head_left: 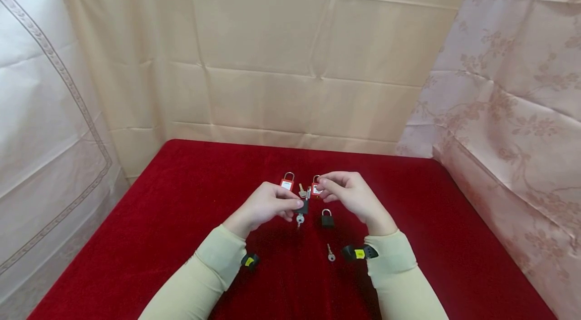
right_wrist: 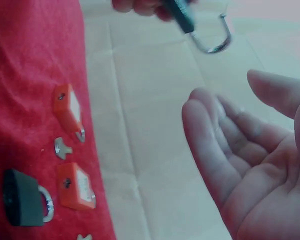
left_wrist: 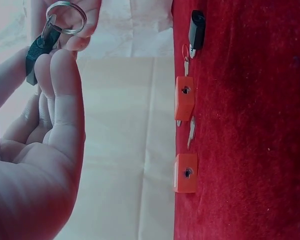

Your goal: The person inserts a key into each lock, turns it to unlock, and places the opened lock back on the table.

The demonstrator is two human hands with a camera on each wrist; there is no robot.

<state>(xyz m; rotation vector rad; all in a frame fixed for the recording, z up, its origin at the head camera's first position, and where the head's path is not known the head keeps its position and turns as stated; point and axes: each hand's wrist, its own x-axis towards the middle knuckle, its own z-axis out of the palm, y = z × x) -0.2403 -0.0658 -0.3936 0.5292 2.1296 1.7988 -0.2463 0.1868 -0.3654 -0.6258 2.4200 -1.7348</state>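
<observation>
Open-shackled black rectangular padlock point(head_left: 304, 208) is being pinched above red velvet cloth point(head_left: 181, 239) by left hand point(head_left: 270, 204); right hand point(head_left: 349, 194) is being held empty. Unlocking apparently being done; grip on inserted silver key point(head_left: 300, 218) likely being needed next.

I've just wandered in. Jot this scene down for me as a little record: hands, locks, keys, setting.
Left hand: holds a black padlock
Held padlock's shackle: open, its free end clear of the body
Held padlock's key: at the end opposite the shackle, with a metal ring
Right hand: empty, fingers relaxed
Locks on table: left red padlock, right red padlock, second black padlock
Loose keys include: front key, nearest the person
Surface: red cloth
</observation>
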